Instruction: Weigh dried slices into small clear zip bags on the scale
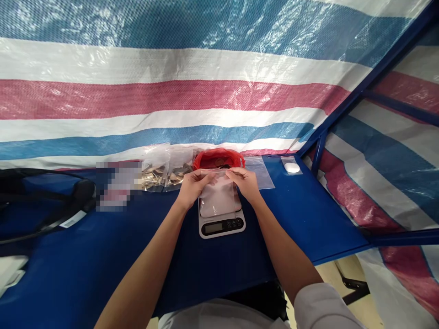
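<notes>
Both hands pinch the top edge of a clear zip bag (217, 196), which hangs over a white digital kitchen scale (206, 232). My left hand (195, 185) grips the bag's left upper corner, fingers closed. On the other upper corner my right hand (245, 181) is closed too. The bag looks flat, with nothing visible in it. The scale's display and buttons face me, and the bag covers much of its platform. Just behind my hands sits a red bag (219, 157), open at the top, with some dark and brownish pieces inside.
Left of the red bag stand clear bags of brownish dried pieces (154, 176). Another flat clear bag (264, 173) lies to the right, near a white rounded object (291, 167) on plastic. Black cables (44, 196) lie at far left. Blue frame bars edge the table's right side.
</notes>
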A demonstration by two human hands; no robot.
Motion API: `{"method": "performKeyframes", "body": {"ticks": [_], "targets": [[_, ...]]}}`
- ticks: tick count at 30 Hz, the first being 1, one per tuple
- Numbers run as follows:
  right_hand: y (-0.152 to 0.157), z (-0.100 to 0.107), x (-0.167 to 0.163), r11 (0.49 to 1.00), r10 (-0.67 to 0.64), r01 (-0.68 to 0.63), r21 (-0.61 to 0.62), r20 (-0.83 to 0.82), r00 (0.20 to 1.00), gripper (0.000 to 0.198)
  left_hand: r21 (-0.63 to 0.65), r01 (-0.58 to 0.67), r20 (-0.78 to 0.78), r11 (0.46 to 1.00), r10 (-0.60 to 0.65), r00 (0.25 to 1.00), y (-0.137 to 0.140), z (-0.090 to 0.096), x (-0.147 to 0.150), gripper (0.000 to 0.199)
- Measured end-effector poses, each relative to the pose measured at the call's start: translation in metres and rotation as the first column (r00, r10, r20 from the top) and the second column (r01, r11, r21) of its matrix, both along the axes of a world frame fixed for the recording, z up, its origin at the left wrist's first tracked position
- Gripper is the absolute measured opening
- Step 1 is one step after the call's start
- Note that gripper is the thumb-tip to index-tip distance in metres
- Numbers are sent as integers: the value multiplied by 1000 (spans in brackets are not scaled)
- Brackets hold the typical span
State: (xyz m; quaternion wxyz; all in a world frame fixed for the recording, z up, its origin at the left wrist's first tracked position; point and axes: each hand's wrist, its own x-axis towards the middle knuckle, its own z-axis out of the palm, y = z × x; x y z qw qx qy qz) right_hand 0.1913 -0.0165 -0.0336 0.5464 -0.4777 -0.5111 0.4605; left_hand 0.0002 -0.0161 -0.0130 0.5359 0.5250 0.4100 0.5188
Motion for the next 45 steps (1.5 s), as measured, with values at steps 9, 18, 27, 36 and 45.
{"method": "performKeyframes", "body": {"ticks": [9, 18, 27, 36, 45], "targets": [[-6, -2, -6, 998, 50, -49, -30, 53, 997, 36, 107, -66, -92, 992, 76, 993, -1, 0, -1, 31], [-6, 0, -8, 999, 49, -48, -21, 38, 998, 38, 125, -81, -144, 989, 99, 985, 0, -5, -9, 29], [-3, 8, 2, 996, 89, -88, -6, 61, 994, 35, 84, -49, -143, 995, 61, 988, -6, 3, -1, 33], [6, 15, 55, 989, 135, -135, -54, -15, 991, 37, 73, -48, -145, 996, 58, 988, -2, 9, 22, 35], [38, 19, 129, 991, 71, -66, -121, 38, 997, 45, 587, 119, -588, 801, 320, 743, -8, 0, 69, 24]]}}
